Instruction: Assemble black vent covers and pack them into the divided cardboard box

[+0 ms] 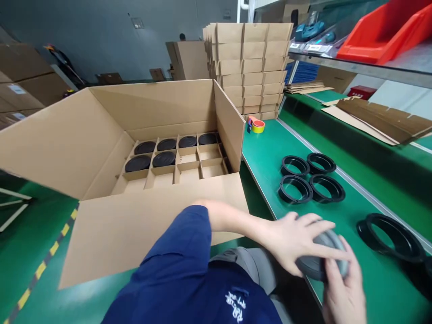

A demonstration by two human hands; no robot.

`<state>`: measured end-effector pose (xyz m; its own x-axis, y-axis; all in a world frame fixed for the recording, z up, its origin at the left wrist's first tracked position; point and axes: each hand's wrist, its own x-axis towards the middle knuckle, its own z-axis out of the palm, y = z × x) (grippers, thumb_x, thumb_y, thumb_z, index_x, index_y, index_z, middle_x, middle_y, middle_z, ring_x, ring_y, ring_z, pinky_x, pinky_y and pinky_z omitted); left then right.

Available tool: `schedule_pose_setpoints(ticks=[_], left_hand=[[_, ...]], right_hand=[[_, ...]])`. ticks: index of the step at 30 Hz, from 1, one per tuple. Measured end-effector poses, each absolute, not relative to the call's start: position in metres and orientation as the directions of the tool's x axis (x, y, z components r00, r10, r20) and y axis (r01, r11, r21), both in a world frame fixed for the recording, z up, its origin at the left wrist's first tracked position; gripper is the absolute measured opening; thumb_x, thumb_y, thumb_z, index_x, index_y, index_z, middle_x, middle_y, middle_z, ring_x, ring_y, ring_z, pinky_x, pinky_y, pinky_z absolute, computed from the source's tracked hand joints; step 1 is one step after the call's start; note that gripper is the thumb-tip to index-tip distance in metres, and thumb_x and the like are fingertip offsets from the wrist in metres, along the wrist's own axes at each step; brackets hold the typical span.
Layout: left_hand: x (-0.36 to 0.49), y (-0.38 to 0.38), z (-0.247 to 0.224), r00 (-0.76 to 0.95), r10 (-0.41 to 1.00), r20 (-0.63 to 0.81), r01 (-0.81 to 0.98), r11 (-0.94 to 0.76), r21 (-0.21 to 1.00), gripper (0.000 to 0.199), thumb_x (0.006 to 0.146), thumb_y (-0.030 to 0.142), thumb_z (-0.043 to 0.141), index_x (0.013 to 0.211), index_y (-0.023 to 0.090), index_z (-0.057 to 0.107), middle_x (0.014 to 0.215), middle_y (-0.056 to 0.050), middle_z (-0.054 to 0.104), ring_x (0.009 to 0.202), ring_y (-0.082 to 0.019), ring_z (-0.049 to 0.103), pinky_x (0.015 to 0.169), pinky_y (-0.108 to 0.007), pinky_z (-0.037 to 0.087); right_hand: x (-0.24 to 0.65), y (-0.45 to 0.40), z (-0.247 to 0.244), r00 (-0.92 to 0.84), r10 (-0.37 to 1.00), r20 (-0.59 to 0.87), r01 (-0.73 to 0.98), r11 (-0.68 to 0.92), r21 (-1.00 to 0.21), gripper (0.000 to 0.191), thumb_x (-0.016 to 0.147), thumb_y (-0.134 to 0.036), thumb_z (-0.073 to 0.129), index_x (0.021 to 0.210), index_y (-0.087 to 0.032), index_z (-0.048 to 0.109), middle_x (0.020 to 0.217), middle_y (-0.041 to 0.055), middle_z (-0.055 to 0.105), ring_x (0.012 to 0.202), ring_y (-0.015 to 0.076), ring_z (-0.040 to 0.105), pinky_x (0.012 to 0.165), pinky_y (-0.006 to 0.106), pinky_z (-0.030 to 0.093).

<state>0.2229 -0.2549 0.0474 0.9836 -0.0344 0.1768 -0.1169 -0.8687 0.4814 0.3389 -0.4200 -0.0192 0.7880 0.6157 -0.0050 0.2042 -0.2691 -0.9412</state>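
Note:
A round dark part with a ridged grey face, like a speaker (322, 252), is tilted between my hands over the near edge of the green table. My left hand (297, 240) reaches across my body and grips it with long, spread fingers. My right hand (346, 283) holds its right side, thumb toward me and fingers behind. Part of the face is hidden by my fingers. Beyond my hands, several black plastic rings (297, 189) lie grouped on the table, and a larger-looking ring (391, 236) is to the right.
On my left, an open cardboard box (155, 225) has dividers and several round black parts (164, 159) in its back cells. Stacked cardboard trays (251, 67) and a tape roll (258, 126) stand farther back. A shelf with a red bin (381, 36) overhangs flat cardboard pieces (381, 117).

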Motion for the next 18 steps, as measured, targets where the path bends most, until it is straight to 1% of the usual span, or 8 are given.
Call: schedule_pose_setpoints(ticks=[2, 4, 6, 8, 10, 11, 13, 18], left_hand=[[0.185, -0.227, 0.059, 0.987, 0.022, 0.161, -0.066, -0.852, 0.519, 0.094, 0.066, 0.050, 0.081, 0.153, 0.032, 0.049, 0.158, -0.011, 0.032, 0.143, -0.047, 0.032, 0.112, -0.058, 0.039], [0.137, -0.196, 0.070, 0.978, 0.135, 0.158, 0.022, -0.824, 0.566, 0.098, 0.062, 0.053, 0.084, 0.152, 0.032, 0.050, 0.150, -0.013, 0.039, 0.135, -0.046, 0.041, 0.113, -0.058, 0.039], [0.082, -0.160, 0.079, 0.922, 0.378, 0.085, 0.269, -0.783, 0.561, 0.099, 0.065, 0.050, 0.083, 0.155, 0.035, 0.044, 0.147, -0.014, 0.040, 0.132, -0.043, 0.043, 0.112, -0.059, 0.039], [0.028, -0.119, 0.081, 0.721, 0.687, 0.089, 0.577, -0.667, 0.472, 0.099, 0.068, 0.051, 0.082, 0.156, 0.038, 0.040, 0.147, -0.013, 0.040, 0.133, -0.043, 0.041, 0.114, -0.060, 0.036], [-0.014, -0.075, 0.074, 0.377, 0.915, 0.145, 0.827, -0.403, 0.393, 0.096, 0.070, 0.055, 0.081, 0.156, 0.039, 0.039, 0.152, -0.013, 0.035, 0.139, -0.045, 0.034, 0.116, -0.059, 0.033], [-0.030, -0.053, 0.067, 0.213, 0.965, 0.151, 0.898, -0.255, 0.359, 0.097, 0.072, 0.056, 0.080, 0.157, 0.038, 0.037, 0.156, -0.014, 0.030, 0.143, -0.046, 0.029, 0.117, -0.058, 0.032], [-0.049, -0.011, 0.048, 0.025, 0.995, 0.093, 0.959, -0.050, 0.277, 0.098, 0.075, 0.059, 0.077, 0.159, 0.037, 0.031, 0.163, -0.016, 0.021, 0.146, -0.048, 0.024, 0.117, -0.058, 0.029], [-0.050, 0.054, -0.001, -0.047, 0.997, -0.055, 0.980, 0.056, 0.188, 0.099, 0.074, 0.062, 0.078, 0.158, 0.032, 0.036, 0.163, -0.021, 0.023, 0.143, -0.051, 0.030, 0.115, -0.057, 0.028]], right_hand=[[0.326, -0.402, -0.016, 0.632, 0.771, -0.080, 0.144, -0.218, -0.965, 0.076, 0.089, -0.072, 0.054, 0.156, -0.039, 0.043, 0.160, 0.0044, 0.044, 0.142, 0.0379, 0.049, 0.106, 0.052, 0.055], [0.325, -0.395, -0.019, 0.496, 0.857, -0.137, 0.123, -0.226, -0.966, 0.074, 0.090, -0.072, 0.053, 0.153, -0.034, 0.049, 0.158, 0.0061, 0.048, 0.139, 0.0362, 0.053, 0.110, 0.048, 0.052], [0.334, -0.395, -0.026, 0.474, 0.857, -0.201, 0.116, -0.287, -0.951, 0.072, 0.090, -0.072, 0.056, 0.148, -0.030, 0.055, 0.151, 0.0076, 0.056, 0.134, 0.0354, 0.057, 0.114, 0.048, 0.048], [0.349, -0.398, -0.036, 0.541, 0.798, -0.264, 0.068, -0.355, -0.933, 0.070, 0.088, -0.072, 0.059, 0.142, -0.027, 0.060, 0.142, 0.0087, 0.063, 0.127, 0.0357, 0.062, 0.116, 0.053, 0.046], [0.364, -0.399, -0.048, 0.608, 0.733, -0.305, 0.004, -0.386, -0.922, 0.071, 0.087, -0.074, 0.060, 0.138, -0.025, 0.062, 0.136, 0.0096, 0.066, 0.123, 0.0363, 0.064, 0.115, 0.056, 0.046], [0.371, -0.398, -0.055, 0.628, 0.713, -0.312, -0.012, -0.392, -0.920, 0.071, 0.086, -0.074, 0.061, 0.136, -0.024, 0.064, 0.134, 0.0101, 0.067, 0.122, 0.0364, 0.065, 0.115, 0.057, 0.046], [0.380, -0.396, -0.067, 0.637, 0.705, -0.312, -0.009, -0.398, -0.917, 0.072, 0.084, -0.073, 0.064, 0.133, -0.021, 0.065, 0.132, 0.0112, 0.069, 0.120, 0.0363, 0.067, 0.114, 0.055, 0.048], [0.391, -0.406, -0.088, 0.660, 0.708, -0.252, 0.051, -0.377, -0.925, 0.070, 0.081, -0.071, 0.068, 0.128, -0.020, 0.068, 0.123, 0.0127, 0.073, 0.109, 0.0369, 0.072, 0.099, 0.053, 0.060]])
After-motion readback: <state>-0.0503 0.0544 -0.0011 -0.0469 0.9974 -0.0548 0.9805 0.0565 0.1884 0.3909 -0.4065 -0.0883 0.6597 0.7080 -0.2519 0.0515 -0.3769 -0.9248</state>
